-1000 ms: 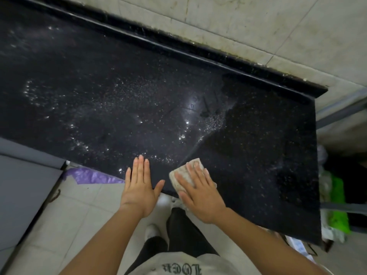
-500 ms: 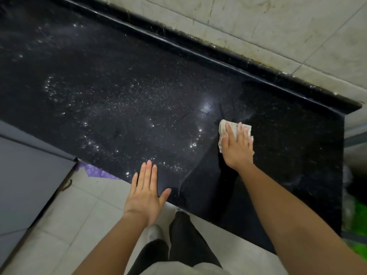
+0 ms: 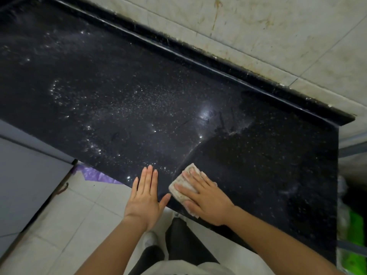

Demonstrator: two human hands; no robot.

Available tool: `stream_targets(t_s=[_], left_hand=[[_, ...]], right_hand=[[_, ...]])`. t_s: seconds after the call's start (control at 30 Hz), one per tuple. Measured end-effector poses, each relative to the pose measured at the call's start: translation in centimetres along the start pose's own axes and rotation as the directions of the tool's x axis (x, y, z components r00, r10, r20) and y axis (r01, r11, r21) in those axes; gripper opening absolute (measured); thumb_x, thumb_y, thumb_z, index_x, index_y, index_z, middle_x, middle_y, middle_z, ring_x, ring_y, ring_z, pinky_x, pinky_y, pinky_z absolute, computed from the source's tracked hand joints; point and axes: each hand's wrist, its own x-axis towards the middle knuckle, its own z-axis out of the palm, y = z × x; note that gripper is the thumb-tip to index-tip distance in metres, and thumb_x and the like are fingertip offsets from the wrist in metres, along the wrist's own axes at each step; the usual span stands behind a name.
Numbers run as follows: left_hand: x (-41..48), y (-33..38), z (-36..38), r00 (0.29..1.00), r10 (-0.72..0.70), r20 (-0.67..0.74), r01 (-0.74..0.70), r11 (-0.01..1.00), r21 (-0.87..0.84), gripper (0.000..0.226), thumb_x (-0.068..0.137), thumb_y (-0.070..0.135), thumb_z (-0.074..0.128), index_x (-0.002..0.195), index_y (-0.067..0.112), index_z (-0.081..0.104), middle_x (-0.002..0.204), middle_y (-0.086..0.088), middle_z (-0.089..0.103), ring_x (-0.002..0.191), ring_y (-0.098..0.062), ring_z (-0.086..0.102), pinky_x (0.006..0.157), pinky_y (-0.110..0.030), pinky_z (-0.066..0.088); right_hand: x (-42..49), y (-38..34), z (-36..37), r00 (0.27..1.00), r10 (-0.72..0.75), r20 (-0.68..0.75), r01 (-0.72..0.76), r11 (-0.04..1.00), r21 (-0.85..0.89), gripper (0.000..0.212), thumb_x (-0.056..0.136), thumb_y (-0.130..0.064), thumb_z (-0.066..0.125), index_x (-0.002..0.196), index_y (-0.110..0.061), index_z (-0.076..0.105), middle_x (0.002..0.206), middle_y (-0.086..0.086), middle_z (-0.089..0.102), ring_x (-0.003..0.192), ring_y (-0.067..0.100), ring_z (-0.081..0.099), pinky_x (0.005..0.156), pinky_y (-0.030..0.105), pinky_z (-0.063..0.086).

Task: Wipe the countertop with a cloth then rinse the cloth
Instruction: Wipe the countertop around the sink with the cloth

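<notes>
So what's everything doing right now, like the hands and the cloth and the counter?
Right hand: flat, pressing the cloth down.
Left hand: open, fingers together, at the counter's front edge, holding nothing.
Cloth: folded, flat on the counter near the front edge.
Countertop: left part speckled with droplets; right part darker, looks wiped.

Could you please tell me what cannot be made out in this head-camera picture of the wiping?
- Much of the folded beige cloth: hidden under the right hand.
- The black speckled stone countertop: its left end is cut off by the frame.
- The green object at the right edge: blurred and cut off.
- No sink or tap is in view.
</notes>
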Motion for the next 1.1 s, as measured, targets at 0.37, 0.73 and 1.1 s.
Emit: stream_targets(t_s=[0.37, 0.73, 1.1], left_hand=[[0.1, 0.1, 0.6, 0.998, -0.010, -0.069, 0.013, 0.999, 0.039, 0.080, 0.070, 0.066, -0.027, 0.129, 0.015, -0.043, 0.140, -0.002, -0.047, 0.130, -0.022, -0.041, 0.108, -0.035, -0.022], [0.7, 0.4, -1.4, 0.974, -0.009, -0.227, 0.008, 1.000, -0.004, 0.072, 0.096, 0.056, 0.015, 0.124, 0.005, 0.057, 0.135, -0.013, 0.052, 0.133, -0.029, 0.040, 0.111, -0.042, 0.016], [11.4, 2.7, -7.6, 0.950, -0.053, -0.307, 0.037, 0.998, -0.060, 0.075, 0.096, 0.055, 0.011, 0.148, 0.006, -0.011, 0.158, -0.009, -0.014, 0.144, -0.020, -0.019, 0.114, -0.032, -0.014]], right_hand=[[7.9, 11.0, -6.5, 0.766, 0.643, -0.007, -0.630, 0.753, 0.189, 0.053, 0.100, -0.049, 0.003, 0.150, -0.037, -0.013, 0.158, 0.003, -0.025, 0.144, 0.020, -0.025, 0.115, 0.042, -0.016], [5.7, 3.2, -1.2, 0.976, 0.177, -0.126, -0.185, 0.981, -0.056, 0.059, 0.098, -0.052, 0.000, 0.152, -0.030, 0.003, 0.159, 0.010, -0.002, 0.147, 0.034, -0.003, 0.116, 0.040, -0.012], [2.5, 12.2, -2.9, 0.912, 0.360, -0.196, -0.371, 0.928, -0.021, 0.064, 0.089, -0.061, -0.016, 0.148, -0.039, -0.008, 0.157, -0.002, -0.014, 0.148, 0.020, -0.009, 0.116, 0.032, -0.015]])
